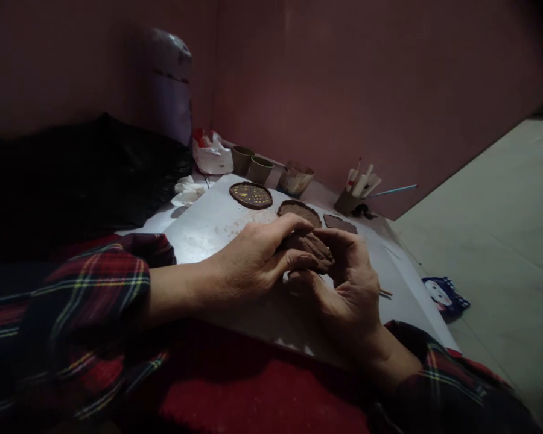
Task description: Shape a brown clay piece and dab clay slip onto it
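Note:
My left hand (253,259) and my right hand (348,289) meet over a white board (208,229) and both grip a lump of brown clay (310,246) between thumbs and fingers. Both wrists come out of red plaid sleeves. Beyond the hands lie a round dark clay disc with coloured dots (250,195), a plain brown clay disc (299,211) and a smaller flat clay piece (339,223).
Two small cups (251,164) and a smeared container (295,179) stand by the pink wall. A holder with tools and a brush (358,191) is at the board's far right. White plastic bag (212,155), black bag (95,175), blue-white cloth (444,296) on the floor.

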A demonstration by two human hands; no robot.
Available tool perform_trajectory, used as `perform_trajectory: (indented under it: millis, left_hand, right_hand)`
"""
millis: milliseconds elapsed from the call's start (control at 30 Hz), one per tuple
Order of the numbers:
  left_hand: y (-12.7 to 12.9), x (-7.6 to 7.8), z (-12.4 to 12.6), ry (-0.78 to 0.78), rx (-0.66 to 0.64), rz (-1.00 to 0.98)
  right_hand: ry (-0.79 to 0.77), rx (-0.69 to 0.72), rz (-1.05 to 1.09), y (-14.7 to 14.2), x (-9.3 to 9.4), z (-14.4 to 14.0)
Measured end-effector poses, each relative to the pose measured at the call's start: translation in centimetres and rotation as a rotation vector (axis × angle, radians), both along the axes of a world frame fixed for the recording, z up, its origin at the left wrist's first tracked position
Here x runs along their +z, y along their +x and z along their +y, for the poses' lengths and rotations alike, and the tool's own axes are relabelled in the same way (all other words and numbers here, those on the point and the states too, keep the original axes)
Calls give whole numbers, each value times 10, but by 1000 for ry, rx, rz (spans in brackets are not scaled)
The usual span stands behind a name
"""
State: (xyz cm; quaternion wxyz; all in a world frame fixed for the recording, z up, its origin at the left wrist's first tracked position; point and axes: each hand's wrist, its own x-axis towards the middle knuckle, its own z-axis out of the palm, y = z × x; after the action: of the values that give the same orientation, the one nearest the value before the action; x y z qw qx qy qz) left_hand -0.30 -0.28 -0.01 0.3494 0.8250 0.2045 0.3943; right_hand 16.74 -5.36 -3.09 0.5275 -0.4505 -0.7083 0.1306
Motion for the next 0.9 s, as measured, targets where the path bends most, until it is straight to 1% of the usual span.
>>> perform_trajectory:
  millis: [167, 300, 467, 600, 667, 767, 833, 900]
  left_hand:
    - [-2, -2, -2, -42, 5, 12]
    - [-2, -5, -3, -75, -39, -44]
    - [-2, -9, -3, -84, -4, -71]
    - [-2, -8, -2, -131, -14, -92]
    - [0, -6, -1, -219, -33, -102]
    - [1, -2, 0, -451, -115, -149]
    - [1, -1, 1, -569, -172, -185]
    - [1, 0, 2, -627, -213, -212]
  right_hand:
    - [32, -18, -31, 0, 0, -1]
    - [76, 25, -47, -1, 0, -2]
    - [77, 50, -62, -1, 1, -4]
    - [73, 41, -82, 0, 1, -4]
    - [43, 24, -92, 0, 2, -3]
    - [13, 9, -67, -2, 1, -4]
    - [58, -11, -70, -2, 0, -5]
    - [119, -42, -111, -2, -1, -7]
